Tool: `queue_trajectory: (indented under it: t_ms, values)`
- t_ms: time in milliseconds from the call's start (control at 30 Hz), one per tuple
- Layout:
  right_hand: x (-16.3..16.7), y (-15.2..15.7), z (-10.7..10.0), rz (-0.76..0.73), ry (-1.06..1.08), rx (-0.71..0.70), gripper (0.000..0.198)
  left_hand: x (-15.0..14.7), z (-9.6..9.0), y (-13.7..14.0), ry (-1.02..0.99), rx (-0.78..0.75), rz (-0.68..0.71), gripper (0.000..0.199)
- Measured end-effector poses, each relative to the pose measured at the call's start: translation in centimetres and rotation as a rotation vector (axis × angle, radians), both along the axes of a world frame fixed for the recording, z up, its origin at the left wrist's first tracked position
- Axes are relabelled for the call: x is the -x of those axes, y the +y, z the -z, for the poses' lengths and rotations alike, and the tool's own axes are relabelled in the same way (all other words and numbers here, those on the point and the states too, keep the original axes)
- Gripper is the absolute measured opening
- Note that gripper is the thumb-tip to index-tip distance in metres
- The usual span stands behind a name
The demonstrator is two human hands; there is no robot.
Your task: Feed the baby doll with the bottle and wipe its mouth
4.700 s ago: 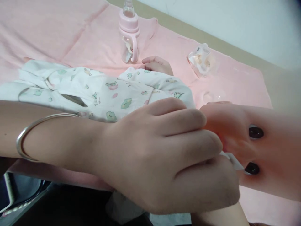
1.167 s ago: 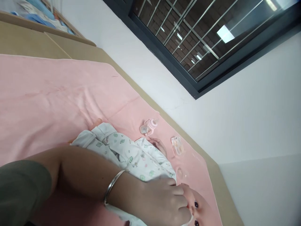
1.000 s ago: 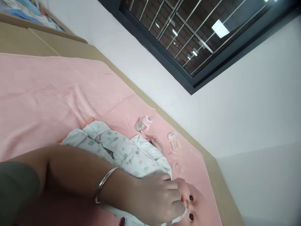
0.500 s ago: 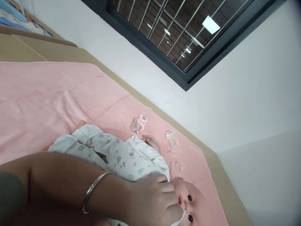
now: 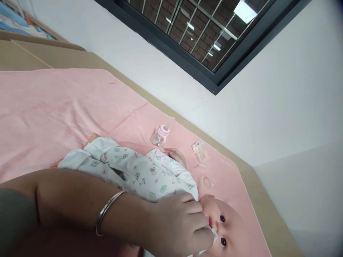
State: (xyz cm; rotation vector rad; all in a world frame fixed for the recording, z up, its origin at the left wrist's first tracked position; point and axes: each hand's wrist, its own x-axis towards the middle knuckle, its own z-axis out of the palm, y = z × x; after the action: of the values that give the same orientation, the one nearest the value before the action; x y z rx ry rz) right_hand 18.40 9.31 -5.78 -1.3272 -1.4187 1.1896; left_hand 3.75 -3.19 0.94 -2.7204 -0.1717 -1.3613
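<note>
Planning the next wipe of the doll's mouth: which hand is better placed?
Left, probably. The left hand pinches the white wipe right at the mouth of the doll; the right hand is out of view.

silver bangle (image 5: 107, 211), grey-green sleeve (image 5: 13, 217)

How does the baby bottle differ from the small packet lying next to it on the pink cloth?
The baby bottle is pink-capped with a side handle and a teat on top; the packet is a flat, crinkled clear wrapper with something pale orange inside. The bottle is bulkier and stands off the cloth; the packet lies low. The bottle sits close to the doll's hand; the packet lies further right. Both rest untouched on the pink cloth.
</note>
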Motion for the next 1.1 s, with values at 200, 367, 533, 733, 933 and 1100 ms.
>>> queue_trajectory:
  t_ms: [200, 367, 533, 733, 933, 1100]
  values:
    - [0.17, 0.18, 0.07, 0.020, -0.003, 0.014, 0.042, -0.12, 0.09, 0.10, 0.002, -0.001, 0.014, 0.007]
    - [0.22, 0.14, 0.01, 0.038, 0.009, 0.032, 0.042, -0.07, 0.04, 0.26, -0.017, -0.008, 0.028, 0.006]
    - [0.19, 0.14, -0.20, 0.055, 0.010, 0.032, 0.042, -0.10, 0.05, 0.11, 0.002, -0.004, 0.035, 0.004]
    - [0.21, -0.06, -0.25, 0.058, 0.004, 0.037, 0.042, -0.16, 0.18, 0.23, 0.005, 0.001, 0.058, 0.002]
    - [0.16, 0.18, -0.10, 0.073, 0.006, 0.048, 0.042, -0.09, 0.27, 0.30, 0.023, -0.009, 0.082, 0.002]
    - [-0.02, 0.33, 0.03, 0.074, 0.009, 0.045, 0.042, -0.25, 0.18, 0.31, 0.021, 0.002, 0.092, 0.001]
